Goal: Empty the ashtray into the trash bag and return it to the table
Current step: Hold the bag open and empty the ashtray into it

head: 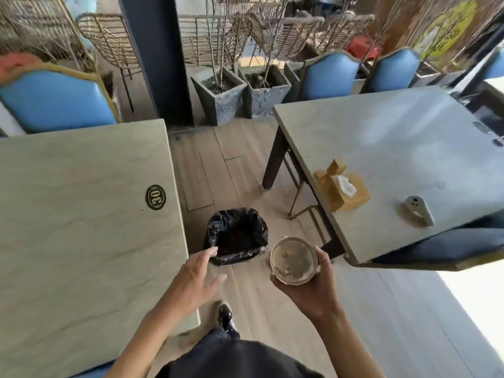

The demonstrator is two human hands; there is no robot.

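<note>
Head view. The right hand (308, 290) cupped the round ashtray (294, 261) from below and the side, mouth upward and roughly level, with a few bits of debris visible near its near rim. The trash bag (236, 236), black and lining a small bin on the floor between the two tables, lay just ahead and to the left of the ashtray, its opening facing up. The left hand (195, 279) was empty, fingers spread, reaching toward the bag's near rim; contact could not be confirmed. The right hand was the nearer to a pour, which would call for a short carry leftward and a tilt. A round badge (155, 197) on the left table (81, 241) read "30"; the yellow sign (447, 31) beyond was illegible
</note>
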